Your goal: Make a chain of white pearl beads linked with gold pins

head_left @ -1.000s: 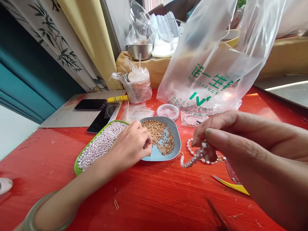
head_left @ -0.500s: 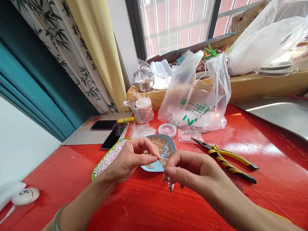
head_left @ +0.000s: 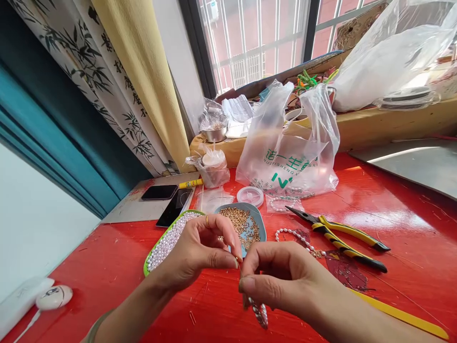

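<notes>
My left hand (head_left: pixel 210 245) pinches a tiny gold bead (head_left: pixel 238 258) between thumb and forefinger. Close beside it, my right hand (head_left: pixel 276 271) is closed on a beaded string, and a loop of pearl beads (head_left: pixel 260 314) hangs below its fingers. A thin strand seems to run from the right fingertips up to the bead; whether it passes through the bead I cannot tell. Behind the hands lies a blue-grey dish (head_left: pixel 263 228) of gold beads. A green-rimmed tray (head_left: pixel 152 252) full of white pearl beads is partly covered by my left hand.
Yellow-and-black pliers (head_left: pixel 339 236) lie at the right, near a pearl bracelet (head_left: pixel 289 232) and a yellow strip (head_left: pixel 403 314). Farther back are a plastic bag (head_left: pixel 285 157), a round clear lid (head_left: pixel 250 196), a phone (head_left: pixel 159 192) and a wrapped cup (head_left: pixel 214 166). A white mouse-like device (head_left: pixel 54 297) sits left.
My hands have come closer together, and a gold bead now shows at my left fingertips. The pearl loop hangs lower in view. The view has shifted slightly, uncovering the pearl bracelet near the pliers.
</notes>
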